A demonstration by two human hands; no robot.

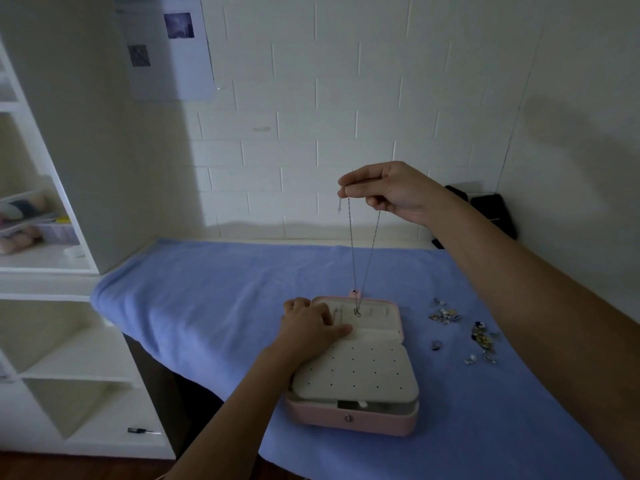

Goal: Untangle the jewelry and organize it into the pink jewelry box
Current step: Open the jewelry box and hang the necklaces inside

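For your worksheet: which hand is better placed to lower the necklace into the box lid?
Right. The right hand pinches the necklace, hanging over the lid; the left hand rests on it.

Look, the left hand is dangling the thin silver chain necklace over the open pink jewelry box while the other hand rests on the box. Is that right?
Not quite: the head view shows the right hand pinching the thin silver chain necklace above the open pink jewelry box, while the left hand rests on the box. The rest is right.
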